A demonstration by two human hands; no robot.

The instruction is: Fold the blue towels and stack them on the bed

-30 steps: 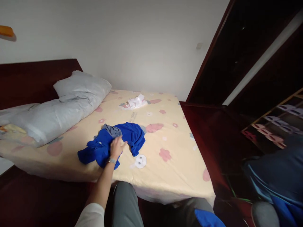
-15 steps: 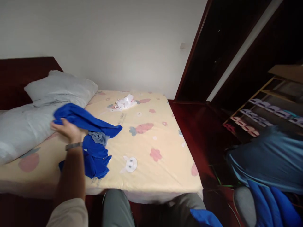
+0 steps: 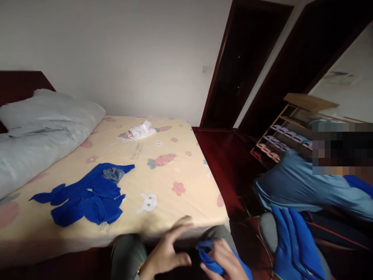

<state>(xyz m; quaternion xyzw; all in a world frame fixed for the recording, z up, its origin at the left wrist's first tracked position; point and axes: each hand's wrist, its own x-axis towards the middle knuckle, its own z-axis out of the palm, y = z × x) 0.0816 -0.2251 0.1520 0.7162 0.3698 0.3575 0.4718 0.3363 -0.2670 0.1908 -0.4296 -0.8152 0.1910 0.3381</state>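
Observation:
My left hand (image 3: pixel 170 251) is over my lap at the bed's near edge, its fingers spread and nothing in them. Beside it on the right, my right hand (image 3: pixel 225 258) has its fingers wrapped round a piece of blue cloth (image 3: pixel 214 262) that trails down over my leg. More blue cloth pieces (image 3: pixel 84 200) lie in a loose, crumpled heap on the bed (image 3: pixel 186 206). A bunched grey cloth (image 3: pixel 113 175) rests on that heap. Whether the held cloth is a whole garment I cannot tell.
A white plastic bag (image 3: pixel 142 130) lies farther back on the bed, and grey-white bedding (image 3: pixel 43 144) fills its left side. At right a person in a blue-grey shirt (image 3: pixel 300 182) bends near more blue cloth (image 3: pixel 297 245). Behind stands a shoe rack (image 3: pixel 282 112) with slippers.
My left hand has let go of a blue cloth over the heap and come back to my lap. My right hand has come into view, gripping blue cloth. The view has turned right.

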